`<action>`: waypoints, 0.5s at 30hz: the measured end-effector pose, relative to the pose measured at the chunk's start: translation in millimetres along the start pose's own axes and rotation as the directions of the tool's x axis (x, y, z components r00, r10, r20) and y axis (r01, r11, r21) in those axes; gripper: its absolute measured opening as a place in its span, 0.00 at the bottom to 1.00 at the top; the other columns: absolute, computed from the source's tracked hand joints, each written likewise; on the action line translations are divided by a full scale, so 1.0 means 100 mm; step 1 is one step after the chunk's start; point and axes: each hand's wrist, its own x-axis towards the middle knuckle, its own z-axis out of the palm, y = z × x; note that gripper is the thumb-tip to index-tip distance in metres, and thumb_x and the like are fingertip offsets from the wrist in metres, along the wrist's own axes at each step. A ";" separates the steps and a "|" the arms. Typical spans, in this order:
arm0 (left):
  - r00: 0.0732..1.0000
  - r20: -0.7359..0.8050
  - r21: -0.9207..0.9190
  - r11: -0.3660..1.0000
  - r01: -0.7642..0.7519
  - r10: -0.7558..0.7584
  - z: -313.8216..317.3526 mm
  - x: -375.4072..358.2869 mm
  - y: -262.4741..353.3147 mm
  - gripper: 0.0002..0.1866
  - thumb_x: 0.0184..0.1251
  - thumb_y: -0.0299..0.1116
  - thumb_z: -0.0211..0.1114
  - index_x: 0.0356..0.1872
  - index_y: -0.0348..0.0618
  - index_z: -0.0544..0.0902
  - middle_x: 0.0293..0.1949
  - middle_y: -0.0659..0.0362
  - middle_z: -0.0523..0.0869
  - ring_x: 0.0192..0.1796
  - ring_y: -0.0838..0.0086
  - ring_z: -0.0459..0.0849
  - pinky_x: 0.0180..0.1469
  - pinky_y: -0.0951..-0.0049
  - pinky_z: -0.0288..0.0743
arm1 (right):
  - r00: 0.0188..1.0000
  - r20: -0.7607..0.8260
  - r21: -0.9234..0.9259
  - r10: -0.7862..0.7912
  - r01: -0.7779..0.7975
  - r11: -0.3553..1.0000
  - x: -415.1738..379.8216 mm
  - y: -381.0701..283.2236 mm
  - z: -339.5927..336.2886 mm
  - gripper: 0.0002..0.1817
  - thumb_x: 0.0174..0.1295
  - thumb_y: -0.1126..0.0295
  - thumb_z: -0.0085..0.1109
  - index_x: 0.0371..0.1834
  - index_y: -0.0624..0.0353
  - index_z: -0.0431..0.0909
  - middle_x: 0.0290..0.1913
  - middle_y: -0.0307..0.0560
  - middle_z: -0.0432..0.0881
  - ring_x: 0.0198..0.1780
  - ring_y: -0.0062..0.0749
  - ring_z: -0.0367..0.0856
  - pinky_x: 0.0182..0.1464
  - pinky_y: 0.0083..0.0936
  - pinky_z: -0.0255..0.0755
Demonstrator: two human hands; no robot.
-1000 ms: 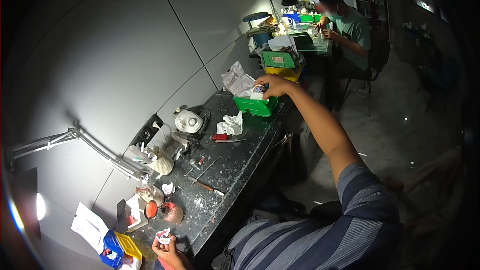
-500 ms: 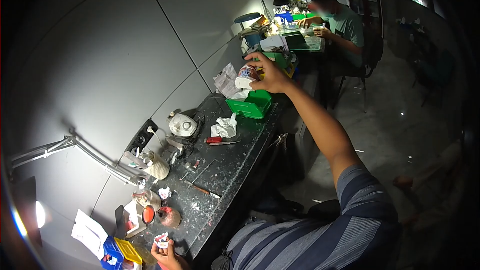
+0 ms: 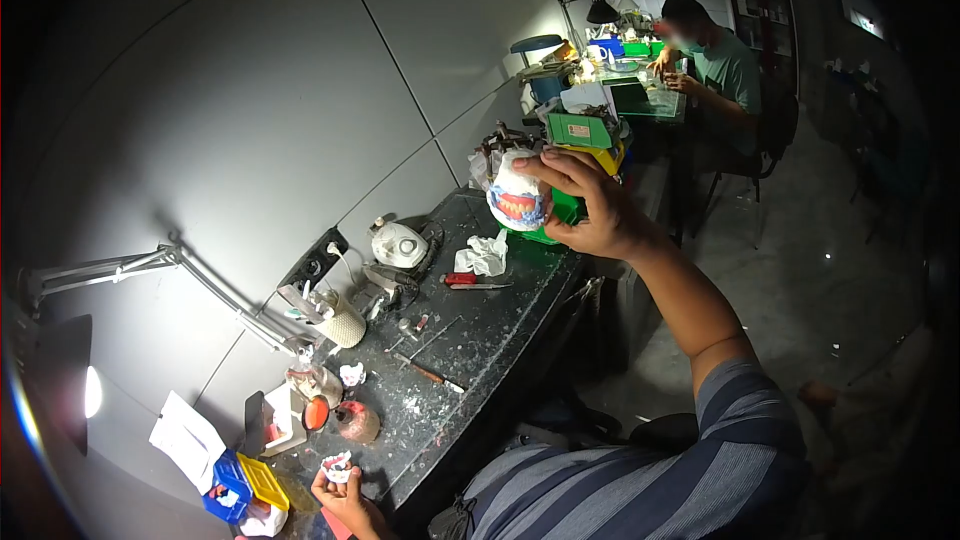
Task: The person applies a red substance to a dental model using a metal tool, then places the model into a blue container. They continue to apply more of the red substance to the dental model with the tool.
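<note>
My right hand [image 3: 600,210] is stretched out over the far end of the bench, its fingers and thumb around a dental model [image 3: 517,202]. The model is white plaster with a row of teeth in red-pink wax and blue patches, its teeth facing me. At the near end, my left hand [image 3: 348,502] pinches a small white-and-red dental piece [image 3: 337,467] between thumb and fingers. Behind the right hand, a green bin [image 3: 568,208] is partly hidden. Close to the left hand stands a stained, reddish jar [image 3: 357,422].
On the dark bench [image 3: 440,340] are a knife with a brown handle [image 3: 432,374], a red-handled tool [image 3: 460,280], crumpled paper [image 3: 482,255] and a white device [image 3: 400,243]. A lamp arm [image 3: 220,302] reaches along the wall. A co-worker [image 3: 725,70] sits at the far desk.
My right hand has brought the dental model away from above the green bin, nearer to me, turning its teeth into view. The left hand still holds its piece, now tilted differently. The view has shifted.
</note>
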 end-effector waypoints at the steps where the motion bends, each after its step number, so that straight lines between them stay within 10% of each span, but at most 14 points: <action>1: 1.000 -0.002 -0.001 1.000 -0.001 0.001 0.02 -0.01 0.01 0.29 0.59 0.18 0.74 0.58 0.39 0.69 0.46 0.55 0.82 0.44 0.73 0.84 0.45 0.78 0.80 | 1.000 -0.017 0.008 -0.015 0.015 1.000 0.02 -0.03 0.00 0.51 0.44 0.83 0.75 0.73 0.58 0.57 0.70 0.42 0.78 0.69 0.45 0.73 0.69 0.36 0.73; 15: 1.000 -0.005 -0.020 1.000 0.001 -0.001 0.04 0.01 0.02 0.28 0.58 0.18 0.74 0.57 0.39 0.69 0.46 0.54 0.82 0.44 0.73 0.84 0.45 0.78 0.80 | 0.945 -0.323 0.202 -0.052 0.122 0.972 0.07 -0.13 -0.08 0.51 0.41 0.84 0.78 0.72 0.58 0.61 0.66 0.61 0.78 0.67 0.51 0.77 0.69 0.43 0.71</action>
